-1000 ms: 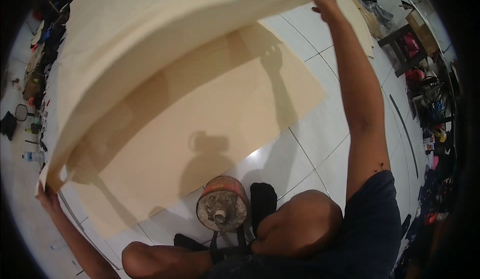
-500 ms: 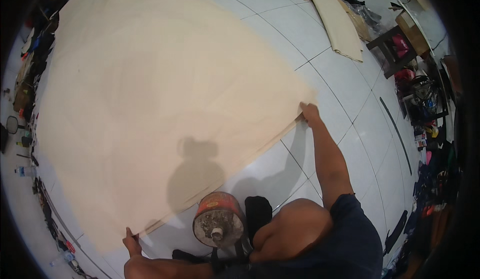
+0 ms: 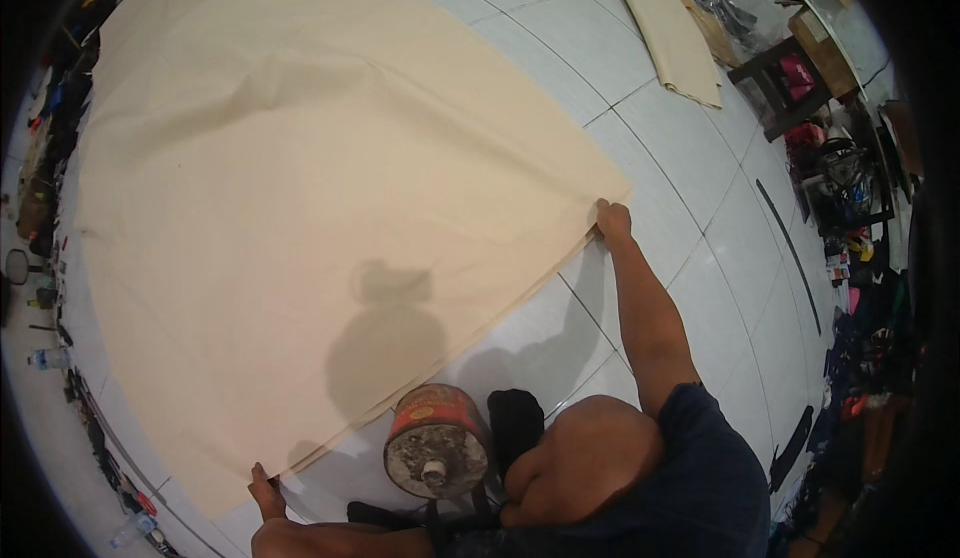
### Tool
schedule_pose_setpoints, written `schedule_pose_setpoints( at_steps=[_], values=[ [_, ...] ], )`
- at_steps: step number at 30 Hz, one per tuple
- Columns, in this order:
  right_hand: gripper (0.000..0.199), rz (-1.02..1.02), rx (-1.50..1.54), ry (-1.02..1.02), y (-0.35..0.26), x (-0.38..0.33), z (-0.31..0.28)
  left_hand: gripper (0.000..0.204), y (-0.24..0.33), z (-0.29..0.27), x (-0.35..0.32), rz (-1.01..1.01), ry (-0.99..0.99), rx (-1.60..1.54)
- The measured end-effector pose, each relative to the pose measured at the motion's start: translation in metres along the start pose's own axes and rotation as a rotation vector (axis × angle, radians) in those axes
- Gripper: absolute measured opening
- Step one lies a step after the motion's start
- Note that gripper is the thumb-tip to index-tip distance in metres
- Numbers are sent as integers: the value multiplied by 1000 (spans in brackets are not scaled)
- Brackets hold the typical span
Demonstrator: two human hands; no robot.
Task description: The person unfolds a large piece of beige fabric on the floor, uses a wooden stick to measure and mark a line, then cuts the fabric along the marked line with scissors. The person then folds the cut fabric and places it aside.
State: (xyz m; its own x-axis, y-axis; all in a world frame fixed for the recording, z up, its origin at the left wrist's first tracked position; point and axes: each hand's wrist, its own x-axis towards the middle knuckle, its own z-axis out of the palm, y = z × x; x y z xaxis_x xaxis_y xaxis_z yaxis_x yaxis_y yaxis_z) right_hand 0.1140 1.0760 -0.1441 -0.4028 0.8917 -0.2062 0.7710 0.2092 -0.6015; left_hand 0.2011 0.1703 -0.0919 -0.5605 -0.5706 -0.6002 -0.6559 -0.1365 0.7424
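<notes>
A large cream cloth sheet (image 3: 300, 188) spreads over the tiled floor, its near edge running diagonally in front of me and looking layered. My left hand (image 3: 266, 491) pinches that edge near the lower left, thumb on top. Farther up to the right, my right hand (image 3: 612, 220) grips the same edge close to the sheet's right corner, fingers closed around it. Soft wrinkles cross the sheet's far half. Between my arms, a round red can (image 3: 437, 438) with a dirty grey end and a pale knob lies close to the cloth's edge.
Another folded cream cloth (image 3: 672, 43) lies at the far right. Beside it stands a dark stool (image 3: 782, 86). Clutter lines both sides, including a clear plastic bottle (image 3: 48, 358) at left. A dark strip (image 3: 788, 255) rests on the white tiles (image 3: 690, 288).
The sheet, blurred before, is now sharp, and wrinkles have appeared across its far half. Both hands keep hold of the near edge, in almost the same places.
</notes>
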Motion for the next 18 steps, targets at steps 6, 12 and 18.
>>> schedule_pose_setpoints(
  at_steps=[6,12,18],
  values=[
    [57,-66,-371,-103,-34,-23,-19,36,-3,-3,-2,61,-92,-140],
    [39,-175,76,-120,-83,-16,-26,37,8,-7,12,148,104,-116],
    [43,-413,132,-302,-250,31,-70,34,133,-66,85,541,127,105]
  ],
)
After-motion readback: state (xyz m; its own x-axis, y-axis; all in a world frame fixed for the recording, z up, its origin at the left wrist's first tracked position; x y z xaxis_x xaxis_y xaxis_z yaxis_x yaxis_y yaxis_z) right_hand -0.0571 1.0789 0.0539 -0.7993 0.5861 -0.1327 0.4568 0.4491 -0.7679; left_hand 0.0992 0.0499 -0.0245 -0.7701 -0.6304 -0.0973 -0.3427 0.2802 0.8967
